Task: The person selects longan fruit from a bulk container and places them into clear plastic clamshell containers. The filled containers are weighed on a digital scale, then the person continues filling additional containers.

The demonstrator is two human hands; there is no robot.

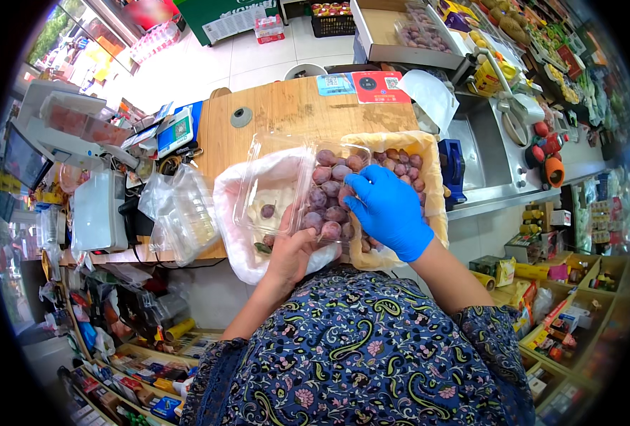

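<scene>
My bare left hand [292,246] holds the near edge of a clear plastic clamshell box [272,139], its lid folded out to the left. Plums [329,187] fill the box's right half. My right hand [392,213], in a blue glove, has its fingertips on a plum at that half's right side. Below the lid is a basket lined with white cloth [229,213], with a plum [267,211] and a green leaf in it. More plums [406,169] lie in a basket with a yellow liner [438,186], partly behind my right hand.
Stacked clear plastic boxes in a bag [187,213] lie left on the wooden counter [288,114], near a white scale [99,213]. A blue tape dispenser [452,170] stands between the yellow-lined basket and a steel sink [480,144]. A carton [378,50] with packed fruit is beyond the counter.
</scene>
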